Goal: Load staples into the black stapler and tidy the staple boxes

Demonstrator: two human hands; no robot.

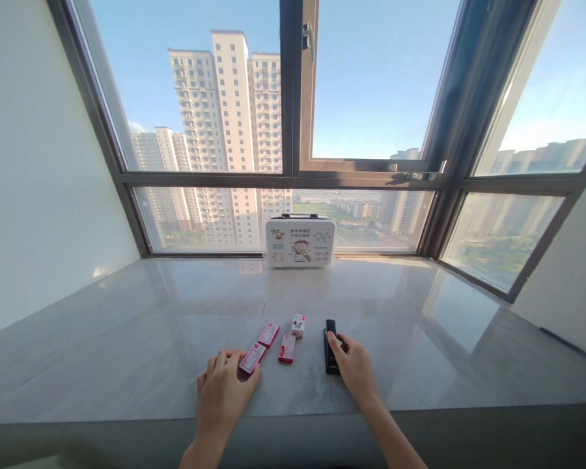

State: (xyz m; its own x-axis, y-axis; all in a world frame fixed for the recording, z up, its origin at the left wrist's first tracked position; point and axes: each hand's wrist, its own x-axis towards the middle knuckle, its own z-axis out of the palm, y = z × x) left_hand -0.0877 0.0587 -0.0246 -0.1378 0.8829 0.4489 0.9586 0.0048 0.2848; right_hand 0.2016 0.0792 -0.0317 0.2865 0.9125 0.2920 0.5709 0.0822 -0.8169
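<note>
Left hand (227, 391) grasps a flat pink-and-white box (252, 359) on the grey marble-look ledge (176, 365); a matching pink-and-white box (269, 334) continues its line. Judged partway: that pair aligned; a flat red-and-pink box (286, 349) and a small white-and-red carton (298, 325) outside it. White printed case (301, 245) behind, shut. Black oblong stapler (330, 348) on the ledge, grasped by right hand (356, 370), thumb on top.

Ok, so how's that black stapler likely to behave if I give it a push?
The black stapler looks rigid: its straight body shows no bend where the right hand touches it, so it probably won't flex. Lying long and low on the grey surface, it seems unlikely to roll. That surface looks glossy, so the stapler may slide fairly easily.
</note>
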